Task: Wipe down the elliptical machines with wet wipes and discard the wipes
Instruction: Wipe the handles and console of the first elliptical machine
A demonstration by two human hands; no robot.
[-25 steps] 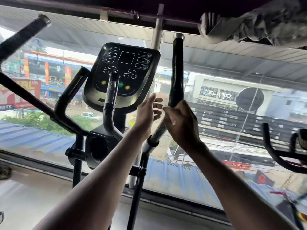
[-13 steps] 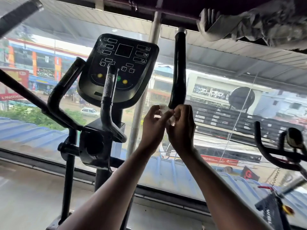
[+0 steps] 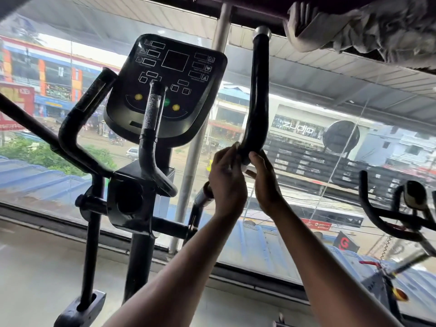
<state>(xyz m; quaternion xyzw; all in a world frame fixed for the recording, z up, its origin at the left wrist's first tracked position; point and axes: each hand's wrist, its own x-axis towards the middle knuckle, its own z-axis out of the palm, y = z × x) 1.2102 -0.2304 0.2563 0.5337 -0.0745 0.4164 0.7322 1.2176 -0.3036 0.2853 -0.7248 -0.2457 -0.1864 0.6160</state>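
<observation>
Two hands up at one elliptical machine (image 3: 132, 204), both working the same bar: the left hand (image 3: 226, 182) and the right hand (image 3: 265, 178) meet at the bend of the right moving handlebar (image 3: 258, 95), a tall black grip capped in silver at the top. One wet wipe (image 3: 243, 166) shows, only a small white scrap of it, pressed against the underside of the grip between the two hands; the left fingers (image 3: 227, 153) are curled in round it and the bar, and the right fingers (image 3: 256, 158) are curled in too, pinching the wipe against the grip from the other side. Count the grips on this machine: four in view, this right moving bar, a second long bar (image 3: 26, 121) slanting off the left edge, and two short fixed handles, one (image 3: 80, 123) left of the console and one (image 3: 151, 128) straight in front of it. One console (image 3: 165, 90), dark screen, two yellow buttons and a green one half hidden behind the centre handle. Room to move is decent right of the bar, with open window glass (image 3: 306, 90) behind it, before the black handlebars of a second machine (image 3: 387, 213) at the right edge. Overhead, one bundle of grey cloth (image 3: 368, 27) hangs close above the grip's cap. Below, bare pale floor (image 3: 35, 274) runs to the window sill.
</observation>
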